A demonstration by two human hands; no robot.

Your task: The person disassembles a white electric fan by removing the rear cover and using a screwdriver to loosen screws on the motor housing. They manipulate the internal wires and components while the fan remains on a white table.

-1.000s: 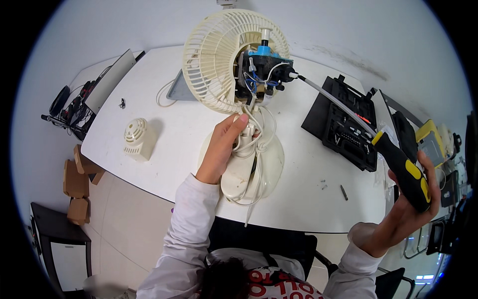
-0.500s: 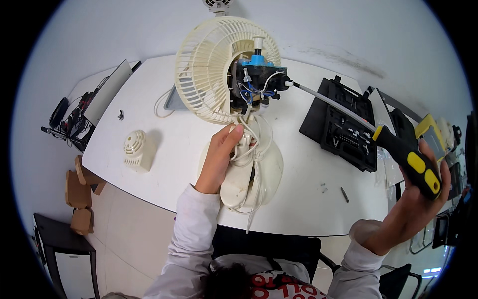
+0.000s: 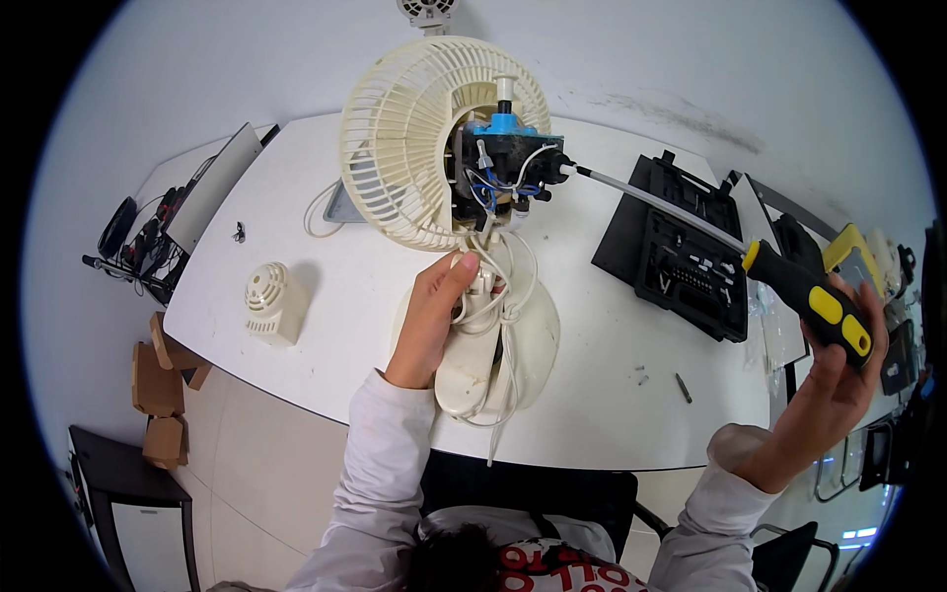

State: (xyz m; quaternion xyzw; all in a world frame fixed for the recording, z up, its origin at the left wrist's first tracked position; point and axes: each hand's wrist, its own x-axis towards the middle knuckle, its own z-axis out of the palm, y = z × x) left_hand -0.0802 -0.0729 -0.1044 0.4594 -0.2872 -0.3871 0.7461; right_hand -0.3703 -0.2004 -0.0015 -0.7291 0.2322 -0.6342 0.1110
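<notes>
As the head view shows, the left hand (image 3: 424, 321) has thumb and fingers clamped on the neck of the desk fan (image 3: 409, 168) standing on the white table (image 3: 631, 419); the right hand (image 3: 834, 380) curls its fingers around the screwdriver (image 3: 784, 281), whose tip appears to touch the exposed motor (image 3: 503, 163).

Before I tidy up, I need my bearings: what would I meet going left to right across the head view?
Cardboard boxes, cream vented cover, opened cream fan, open black tool case, black and yellow screwdriver handle.

Screwdriver handle (image 3: 807, 295) farther forward, right grip (image 3: 835, 387) perhaps looser.
</notes>
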